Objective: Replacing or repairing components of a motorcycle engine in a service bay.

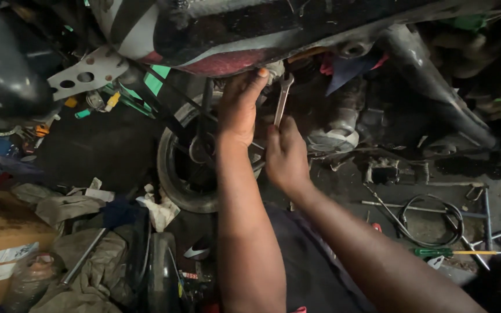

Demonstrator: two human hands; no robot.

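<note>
Up under the bike (215,35), the right hand (286,155) is closed around a wrench (283,99) set on a bolt (275,71). Left hand (240,107) fingers press beside it, gripping nothing. Maybe the bolt is not loose yet; it's dark.

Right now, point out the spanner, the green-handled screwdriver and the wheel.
spanner (282,102), head view, mid shaft
green-handled screwdriver (433,253), head view, green handle
wheel (168,174), head view, left tyre edge

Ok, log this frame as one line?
left hand: steadying part under motorcycle frame | right hand: gripping open-end wrench | wheel behind | green screwdriver on floor
</note>
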